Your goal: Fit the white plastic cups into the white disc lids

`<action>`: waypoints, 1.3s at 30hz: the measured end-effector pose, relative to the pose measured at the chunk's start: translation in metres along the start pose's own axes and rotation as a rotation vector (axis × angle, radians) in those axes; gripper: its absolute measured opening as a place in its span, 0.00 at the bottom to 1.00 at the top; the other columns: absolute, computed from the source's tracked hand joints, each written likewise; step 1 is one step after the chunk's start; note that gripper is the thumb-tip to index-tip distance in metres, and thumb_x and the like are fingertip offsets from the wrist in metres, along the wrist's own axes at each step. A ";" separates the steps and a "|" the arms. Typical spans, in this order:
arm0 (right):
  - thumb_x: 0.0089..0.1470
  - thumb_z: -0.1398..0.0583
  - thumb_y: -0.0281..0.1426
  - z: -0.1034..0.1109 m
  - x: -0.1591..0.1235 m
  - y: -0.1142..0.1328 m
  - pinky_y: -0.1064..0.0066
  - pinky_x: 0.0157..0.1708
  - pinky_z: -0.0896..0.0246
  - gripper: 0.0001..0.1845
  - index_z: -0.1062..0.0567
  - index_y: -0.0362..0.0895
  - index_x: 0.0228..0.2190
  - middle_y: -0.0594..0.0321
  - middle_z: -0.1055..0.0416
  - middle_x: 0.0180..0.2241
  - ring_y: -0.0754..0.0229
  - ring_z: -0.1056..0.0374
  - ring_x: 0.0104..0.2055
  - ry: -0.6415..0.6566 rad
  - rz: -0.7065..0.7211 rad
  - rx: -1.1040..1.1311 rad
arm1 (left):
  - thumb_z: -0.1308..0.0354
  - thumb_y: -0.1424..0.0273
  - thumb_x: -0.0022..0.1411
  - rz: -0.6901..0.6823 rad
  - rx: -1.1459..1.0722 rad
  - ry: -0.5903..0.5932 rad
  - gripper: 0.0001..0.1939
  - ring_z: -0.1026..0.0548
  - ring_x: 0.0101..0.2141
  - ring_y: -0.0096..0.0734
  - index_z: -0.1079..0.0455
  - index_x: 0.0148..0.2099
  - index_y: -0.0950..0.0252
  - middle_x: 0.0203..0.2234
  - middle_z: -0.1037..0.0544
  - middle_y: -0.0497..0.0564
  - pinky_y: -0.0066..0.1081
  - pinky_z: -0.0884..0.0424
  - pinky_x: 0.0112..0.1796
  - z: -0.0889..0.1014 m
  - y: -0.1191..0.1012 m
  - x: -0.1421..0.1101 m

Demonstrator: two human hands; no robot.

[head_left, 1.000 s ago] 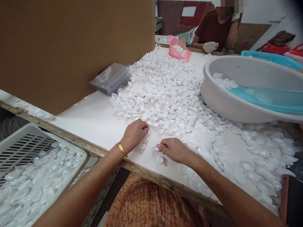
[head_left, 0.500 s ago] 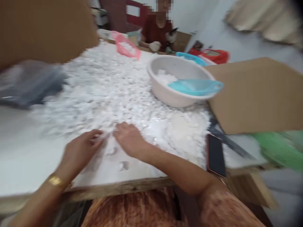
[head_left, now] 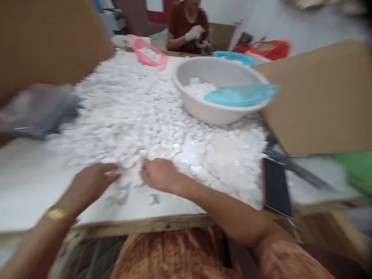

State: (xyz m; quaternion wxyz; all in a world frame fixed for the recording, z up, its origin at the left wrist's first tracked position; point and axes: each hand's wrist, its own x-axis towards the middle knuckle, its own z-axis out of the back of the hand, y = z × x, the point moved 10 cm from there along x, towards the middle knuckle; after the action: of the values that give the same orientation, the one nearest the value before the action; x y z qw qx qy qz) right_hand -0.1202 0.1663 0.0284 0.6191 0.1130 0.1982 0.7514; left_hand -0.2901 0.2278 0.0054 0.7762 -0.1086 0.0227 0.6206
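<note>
Small white pieces [head_left: 130, 104], rounded and flat-looking, lie in a wide, loose heap across the white tabletop [head_left: 29, 178]. At the near edge of the heap is my left hand [head_left: 94, 180], its thumb and fingers bent toward each other; blur hides what is between the tips. My right hand [head_left: 159, 174] is a little to its right, fingers curled down among the pieces, and whatever they hold is hidden. Several loose pieces lie between and below my hands, one piece [head_left: 154, 199] close to the table's front edge.
A pale basin [head_left: 203, 112] with white pieces and a blue scoop [head_left: 235, 95] stands behind. A phone [head_left: 276, 186] lies right, near a cardboard flap [head_left: 319, 100]. Left are a plastic bag [head_left: 43, 108] and carton [head_left: 52, 42]. A gloved person [head_left: 188, 27] sits opposite, beyond a pink scoop [head_left: 148, 52].
The view has shifted slightly. My left hand has drawn a little left, away from my right hand, whose fingers are more curled. The person opposite has raised their gloved hands.
</note>
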 end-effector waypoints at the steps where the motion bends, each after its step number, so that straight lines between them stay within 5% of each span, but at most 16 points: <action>1: 0.57 0.50 0.35 -0.004 0.000 0.000 0.72 0.27 0.46 0.13 0.29 0.44 0.38 0.59 0.25 0.31 0.59 0.30 0.33 0.008 0.004 0.039 | 0.48 0.64 0.58 -0.042 0.027 0.033 0.15 0.28 0.38 0.36 0.28 0.45 0.61 0.39 0.24 0.50 0.29 0.36 0.38 0.005 -0.012 -0.008; 6: 0.58 0.54 0.32 -0.025 0.011 -0.011 0.74 0.27 0.47 0.13 0.31 0.42 0.33 0.59 0.26 0.30 0.62 0.31 0.31 0.040 -0.052 0.219 | 0.51 0.63 0.61 0.022 -0.016 0.007 0.15 0.28 0.35 0.32 0.30 0.46 0.61 0.37 0.27 0.51 0.29 0.36 0.36 0.028 -0.013 -0.044; 12: 0.57 0.54 0.32 -0.036 0.014 -0.018 0.74 0.24 0.50 0.15 0.31 0.44 0.26 0.63 0.27 0.26 0.63 0.33 0.29 0.170 -0.139 0.043 | 0.44 0.60 0.55 0.041 -0.108 0.154 0.17 0.29 0.34 0.34 0.36 0.45 0.62 0.37 0.29 0.51 0.30 0.36 0.32 -0.009 -0.008 -0.091; 16: 0.56 0.50 0.32 -0.039 0.018 -0.017 0.72 0.25 0.50 0.11 0.30 0.44 0.29 0.59 0.27 0.29 0.58 0.32 0.31 0.188 -0.159 -0.096 | 0.49 0.65 0.59 0.048 -0.117 0.089 0.14 0.30 0.35 0.34 0.36 0.46 0.63 0.38 0.30 0.52 0.31 0.36 0.35 -0.017 -0.007 -0.089; 24: 0.60 0.51 0.33 -0.019 0.009 -0.008 0.72 0.24 0.52 0.10 0.31 0.44 0.36 0.61 0.27 0.26 0.58 0.32 0.29 0.097 -0.111 -0.224 | 0.57 0.67 0.61 0.100 -0.142 0.092 0.19 0.29 0.37 0.36 0.33 0.51 0.61 0.36 0.29 0.53 0.34 0.35 0.39 0.002 0.018 -0.081; 28: 0.60 0.51 0.32 -0.006 0.004 -0.002 0.74 0.24 0.51 0.12 0.29 0.45 0.33 0.65 0.28 0.26 0.63 0.34 0.28 0.022 -0.036 -0.114 | 0.53 0.64 0.58 0.137 -0.281 0.119 0.17 0.29 0.30 0.33 0.32 0.47 0.61 0.30 0.27 0.49 0.30 0.36 0.31 0.000 0.019 -0.075; 31: 0.60 0.49 0.30 -0.009 0.001 0.004 0.75 0.29 0.46 0.11 0.27 0.45 0.34 0.65 0.28 0.30 0.64 0.34 0.32 -0.006 0.056 -0.031 | 0.52 0.64 0.57 0.071 -0.283 0.145 0.14 0.28 0.34 0.34 0.27 0.38 0.62 0.33 0.25 0.51 0.30 0.36 0.34 -0.003 0.011 -0.070; 36: 0.59 0.48 0.29 -0.012 0.004 0.014 0.73 0.37 0.44 0.10 0.26 0.45 0.37 0.62 0.28 0.36 0.62 0.35 0.40 -0.089 0.169 -0.033 | 0.49 0.61 0.55 0.095 -0.289 0.257 0.19 0.28 0.27 0.33 0.32 0.48 0.60 0.25 0.25 0.47 0.28 0.39 0.27 -0.014 0.009 -0.068; 39: 0.59 0.48 0.29 -0.014 0.013 0.029 0.71 0.40 0.43 0.11 0.27 0.45 0.40 0.60 0.29 0.39 0.60 0.37 0.43 -0.111 0.247 -0.080 | 0.48 0.62 0.55 0.089 -0.232 0.258 0.12 0.29 0.24 0.32 0.31 0.39 0.61 0.22 0.27 0.47 0.27 0.41 0.25 -0.014 0.005 -0.064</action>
State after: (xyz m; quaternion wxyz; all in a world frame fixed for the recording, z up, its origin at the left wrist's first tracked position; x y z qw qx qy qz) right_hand -0.1540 0.1720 0.0277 0.5359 0.1530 0.1180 0.8219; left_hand -0.3081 0.1650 0.0014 0.7209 -0.2750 0.0554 0.6337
